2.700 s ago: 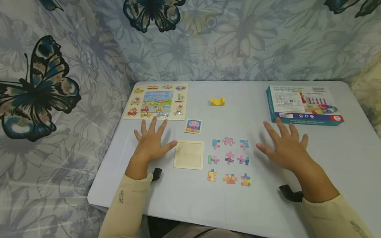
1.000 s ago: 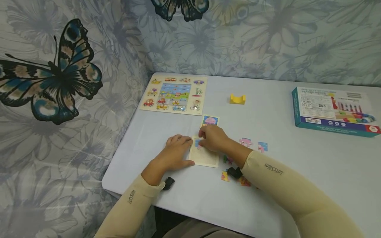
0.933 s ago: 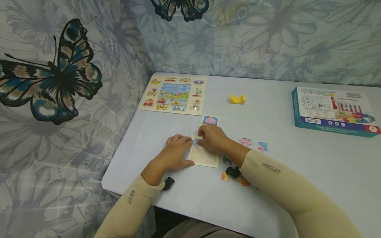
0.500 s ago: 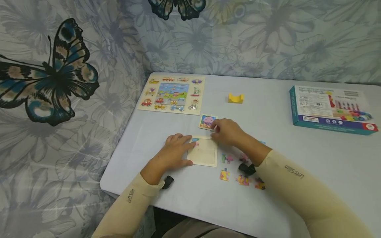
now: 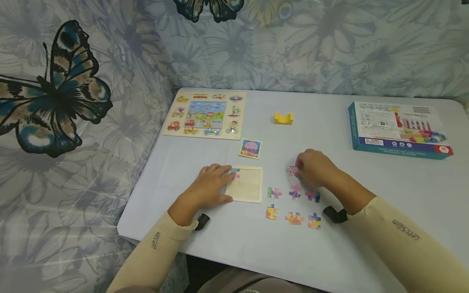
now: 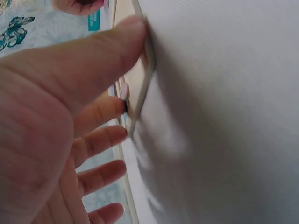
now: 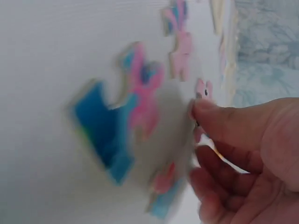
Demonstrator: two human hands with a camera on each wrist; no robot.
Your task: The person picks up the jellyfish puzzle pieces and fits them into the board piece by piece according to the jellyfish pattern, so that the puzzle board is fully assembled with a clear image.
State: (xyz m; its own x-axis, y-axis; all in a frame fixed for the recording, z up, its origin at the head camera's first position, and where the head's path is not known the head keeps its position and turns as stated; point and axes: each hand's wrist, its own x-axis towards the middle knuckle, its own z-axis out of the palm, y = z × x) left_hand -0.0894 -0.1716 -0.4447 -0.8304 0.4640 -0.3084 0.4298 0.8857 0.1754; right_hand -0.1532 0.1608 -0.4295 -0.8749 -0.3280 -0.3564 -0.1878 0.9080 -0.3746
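Note:
A small square wooden puzzle tray (image 5: 246, 191) lies on the table, with one blue-and-pink jigsaw piece (image 5: 236, 172) in its upper left corner. My left hand (image 5: 207, 185) rests at the tray's left side. Its fingers are spread, and the index fingertip touches the piece's area while the thumb (image 6: 126, 39) is against the tray edge. To the right, my right hand (image 5: 316, 167) pinches a pink jigsaw piece (image 5: 291, 171) with eyes between thumb and fingers. Another blue-and-pink piece (image 7: 163, 191) shows in the right wrist view; the hand hides it from the head view.
Loose pieces lie in rows below the right hand, including a yellow one (image 5: 271, 212) and a pink-blue one (image 5: 294, 191). Behind the tray is a pink picture card (image 5: 250, 149). Farther back are a vehicle puzzle board (image 5: 206, 116), a yellow block (image 5: 283, 118) and a box (image 5: 399, 129).
The right hand put a corner piece into the tray, let go, then moved right to the pink piece with eyes and pinched it. The left hand came to the tray's left side and stayed.

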